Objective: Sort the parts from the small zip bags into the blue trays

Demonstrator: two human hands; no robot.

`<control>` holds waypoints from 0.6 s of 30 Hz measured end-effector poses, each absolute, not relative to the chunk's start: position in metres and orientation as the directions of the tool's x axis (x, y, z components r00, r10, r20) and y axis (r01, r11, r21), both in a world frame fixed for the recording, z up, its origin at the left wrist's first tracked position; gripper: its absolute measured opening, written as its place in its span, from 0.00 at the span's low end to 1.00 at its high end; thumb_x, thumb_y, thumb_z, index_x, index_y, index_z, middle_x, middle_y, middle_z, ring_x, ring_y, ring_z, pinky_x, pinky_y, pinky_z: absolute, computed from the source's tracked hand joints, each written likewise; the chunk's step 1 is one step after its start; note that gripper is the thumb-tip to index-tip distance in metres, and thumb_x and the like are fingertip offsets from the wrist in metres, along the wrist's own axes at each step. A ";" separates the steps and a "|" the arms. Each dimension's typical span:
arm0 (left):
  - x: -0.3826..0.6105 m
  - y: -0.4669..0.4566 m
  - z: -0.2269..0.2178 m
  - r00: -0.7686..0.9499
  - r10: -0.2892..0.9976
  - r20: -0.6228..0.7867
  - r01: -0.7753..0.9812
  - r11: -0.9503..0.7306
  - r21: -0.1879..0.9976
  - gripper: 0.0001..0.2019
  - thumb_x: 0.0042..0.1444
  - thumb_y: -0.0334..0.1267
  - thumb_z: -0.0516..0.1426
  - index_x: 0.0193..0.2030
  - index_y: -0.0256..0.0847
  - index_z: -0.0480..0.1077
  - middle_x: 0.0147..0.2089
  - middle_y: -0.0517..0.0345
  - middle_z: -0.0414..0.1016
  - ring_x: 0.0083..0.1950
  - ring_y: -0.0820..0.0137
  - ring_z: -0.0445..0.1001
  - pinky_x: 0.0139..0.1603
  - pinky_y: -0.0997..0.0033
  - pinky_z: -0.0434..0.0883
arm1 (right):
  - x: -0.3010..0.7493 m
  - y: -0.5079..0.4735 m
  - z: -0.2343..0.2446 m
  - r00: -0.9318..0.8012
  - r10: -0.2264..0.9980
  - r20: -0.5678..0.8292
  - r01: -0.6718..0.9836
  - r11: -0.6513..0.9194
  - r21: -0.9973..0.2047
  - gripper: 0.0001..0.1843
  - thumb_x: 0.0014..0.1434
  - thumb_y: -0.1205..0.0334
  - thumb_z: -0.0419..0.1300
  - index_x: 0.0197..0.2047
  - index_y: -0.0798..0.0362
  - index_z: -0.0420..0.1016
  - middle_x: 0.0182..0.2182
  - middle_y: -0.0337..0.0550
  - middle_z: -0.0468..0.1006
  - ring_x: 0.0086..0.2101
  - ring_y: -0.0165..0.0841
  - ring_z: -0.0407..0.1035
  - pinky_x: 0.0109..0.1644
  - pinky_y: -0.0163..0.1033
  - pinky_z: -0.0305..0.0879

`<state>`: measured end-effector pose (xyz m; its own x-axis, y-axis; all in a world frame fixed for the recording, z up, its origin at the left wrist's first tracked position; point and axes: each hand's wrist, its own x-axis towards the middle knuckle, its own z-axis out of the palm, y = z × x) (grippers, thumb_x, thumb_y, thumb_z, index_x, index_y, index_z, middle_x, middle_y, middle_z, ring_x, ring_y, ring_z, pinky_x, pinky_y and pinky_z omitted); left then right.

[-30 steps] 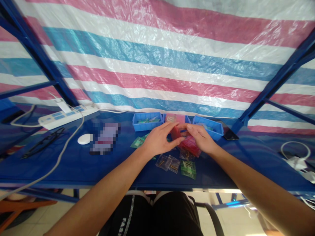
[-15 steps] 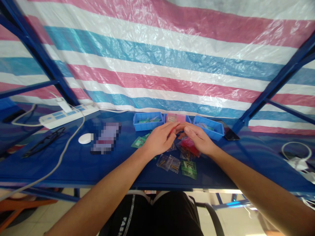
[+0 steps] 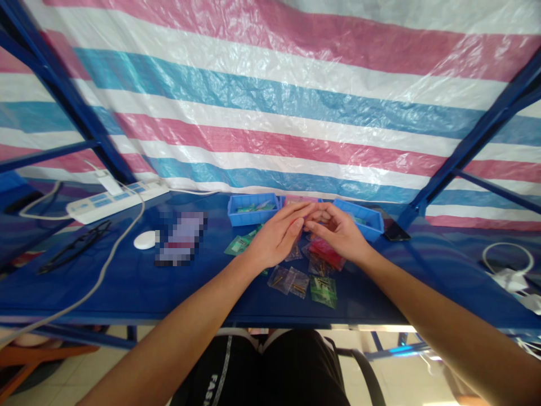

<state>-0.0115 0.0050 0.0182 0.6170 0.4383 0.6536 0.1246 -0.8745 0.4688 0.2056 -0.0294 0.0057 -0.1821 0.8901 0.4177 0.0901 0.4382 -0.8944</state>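
My left hand (image 3: 276,237) and my right hand (image 3: 340,234) meet at the fingertips over the small bags on the desk. The fingers of both are closed in a pinch. A trace of red shows between them, but the held item is hidden. Below my right hand lies a red plastic bag (image 3: 327,252) among clear bags. Nearer the front edge are two clear bags with brass-coloured pieces (image 3: 279,278) and a green bag with dark small parts (image 3: 323,291). Other green bags (image 3: 239,243) lie left of my left hand.
Behind the hands stand a left blue bin (image 3: 252,218) with green bags, a middle bin with a pink bag (image 3: 301,200), and a right blue bin (image 3: 372,230). A dark phone (image 3: 397,228), a blurred-out device (image 3: 181,239), a white disc (image 3: 146,239), glasses (image 3: 76,246) and a power strip (image 3: 118,201) lie around.
The red edge at my left fingers has mostly gone out of sight. My right fingers have curled, with the thumb drawn in toward the left fingertips.
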 end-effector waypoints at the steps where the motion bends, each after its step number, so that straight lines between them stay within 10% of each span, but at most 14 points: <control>1: -0.012 0.004 0.019 0.626 0.434 0.648 0.120 -0.875 0.470 0.24 0.81 0.44 0.44 0.77 0.47 0.65 0.78 0.53 0.66 0.80 0.60 0.64 0.84 0.48 0.59 | 0.205 -0.030 0.006 -0.188 0.889 0.417 0.085 0.438 -0.895 0.23 0.65 0.43 0.71 0.55 0.46 0.74 0.46 0.46 0.84 0.46 0.40 0.80 0.49 0.45 0.79; 18: -0.011 0.005 0.015 0.727 0.435 0.532 0.161 -0.860 0.485 0.26 0.80 0.48 0.45 0.79 0.47 0.61 0.75 0.47 0.69 0.75 0.58 0.69 0.79 0.50 0.65 | 0.212 -0.026 0.000 -0.272 0.905 0.326 0.095 0.363 -0.927 0.20 0.66 0.43 0.70 0.50 0.48 0.74 0.32 0.38 0.81 0.33 0.35 0.77 0.39 0.40 0.74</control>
